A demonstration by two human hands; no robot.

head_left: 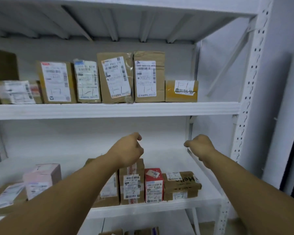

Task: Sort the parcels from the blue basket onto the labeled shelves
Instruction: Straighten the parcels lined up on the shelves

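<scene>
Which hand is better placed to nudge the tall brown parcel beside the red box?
Likely left. The left hand is just above the tall brown parcel, while the right hand is off by the rear post, beyond the red box.

We see both hands raised above the red parcel (154,184) on the lower shelf (159,207). The left hand (127,150) is up to its left and the right hand (200,145) up to its right, fingers curled, holding nothing. A tall brown parcel (131,184) stands just left of the red parcel, and two stacked flat parcels (182,184) lie just right. High above it, the upper shelf (109,110) carries a row of labelled parcels (115,78).
</scene>
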